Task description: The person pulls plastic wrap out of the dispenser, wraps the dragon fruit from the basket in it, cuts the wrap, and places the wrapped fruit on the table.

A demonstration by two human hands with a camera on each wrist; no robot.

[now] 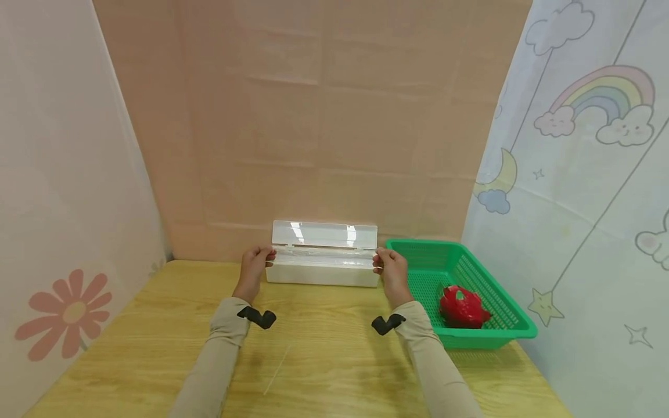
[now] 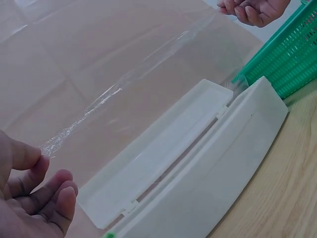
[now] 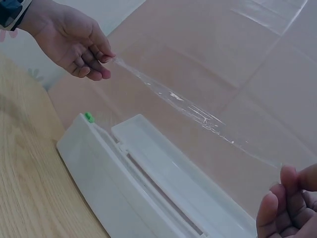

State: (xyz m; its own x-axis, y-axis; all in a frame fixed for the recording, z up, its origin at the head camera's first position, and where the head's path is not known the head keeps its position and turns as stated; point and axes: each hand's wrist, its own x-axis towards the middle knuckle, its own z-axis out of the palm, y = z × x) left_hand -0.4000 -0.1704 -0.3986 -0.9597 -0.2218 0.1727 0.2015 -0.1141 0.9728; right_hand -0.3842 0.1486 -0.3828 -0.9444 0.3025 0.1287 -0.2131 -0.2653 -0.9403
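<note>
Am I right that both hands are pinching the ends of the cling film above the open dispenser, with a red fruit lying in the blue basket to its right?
Nearly: the basket is green, not blue, as the head view shows. The rest holds: left hand and right hand pinch the film above the open dispenser, and the red fruit lies in the basket.

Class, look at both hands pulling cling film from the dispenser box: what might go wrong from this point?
1. The cling film is pinched only at its two ends by the left hand and right hand; its edge already looks bunched, so it may fold and stick to itself.
2. Neither hand steadies the dispenser box, so pulling might drag or tip it.
3. The green basket stands close beside the box; the film could snag there.
</note>
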